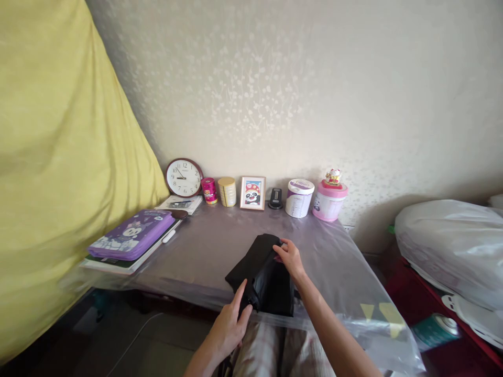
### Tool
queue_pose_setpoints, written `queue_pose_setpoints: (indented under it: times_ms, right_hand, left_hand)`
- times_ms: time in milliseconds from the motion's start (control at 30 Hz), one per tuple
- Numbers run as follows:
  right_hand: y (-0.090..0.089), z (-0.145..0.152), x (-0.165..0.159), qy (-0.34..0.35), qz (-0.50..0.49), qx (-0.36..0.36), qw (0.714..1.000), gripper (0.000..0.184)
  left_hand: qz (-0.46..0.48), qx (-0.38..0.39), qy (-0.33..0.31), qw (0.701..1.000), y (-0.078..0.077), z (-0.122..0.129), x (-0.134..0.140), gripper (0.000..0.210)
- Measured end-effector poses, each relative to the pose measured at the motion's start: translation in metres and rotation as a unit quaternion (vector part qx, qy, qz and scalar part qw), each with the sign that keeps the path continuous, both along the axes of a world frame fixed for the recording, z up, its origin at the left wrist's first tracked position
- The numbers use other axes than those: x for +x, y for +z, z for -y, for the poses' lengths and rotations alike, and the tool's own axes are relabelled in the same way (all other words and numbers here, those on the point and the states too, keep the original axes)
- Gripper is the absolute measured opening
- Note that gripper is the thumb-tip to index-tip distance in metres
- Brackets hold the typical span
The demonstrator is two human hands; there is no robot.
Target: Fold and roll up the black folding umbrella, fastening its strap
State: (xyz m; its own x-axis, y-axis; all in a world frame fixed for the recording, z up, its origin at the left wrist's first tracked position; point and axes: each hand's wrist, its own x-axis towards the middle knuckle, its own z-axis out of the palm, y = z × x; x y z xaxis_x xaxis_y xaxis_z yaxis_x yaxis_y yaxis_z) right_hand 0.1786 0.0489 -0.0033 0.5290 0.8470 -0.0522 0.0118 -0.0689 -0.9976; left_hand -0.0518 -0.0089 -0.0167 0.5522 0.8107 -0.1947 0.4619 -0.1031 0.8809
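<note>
A black folded piece of smooth, slightly shiny fabric point(257, 262), perhaps a bag or pouch, lies at the front edge of the table, and one flap hangs toward the lap. My right hand point(290, 257) pinches its upper right edge between thumb and fingers. At its lower left end, my left hand point(231, 322) has thumb and index finger around a gathered, bunched part. The other fingers of the left hand are mostly hidden. What the fabric contains, if anything, does not show.
A plastic-covered table point(188, 251) bears a purple case point(131, 235) on books at left. Along the wall stand a clock point(184, 178), a framed panda picture point(252, 192), a white tub point(299, 199) and a pink tub point(330, 201). A yellow curtain point(70, 131) hangs left.
</note>
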Motion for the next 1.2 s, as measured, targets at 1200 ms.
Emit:
queue_pose_setpoints:
  times_ms: [1200]
  right_hand:
    - [-0.021, 0.043, -0.021, 0.222, 0.545, 0.201, 0.783, 0.034]
  left_hand:
    - [-0.059, 0.126, -0.013, 0.99, -0.01, 0.001, 0.003, 0.059]
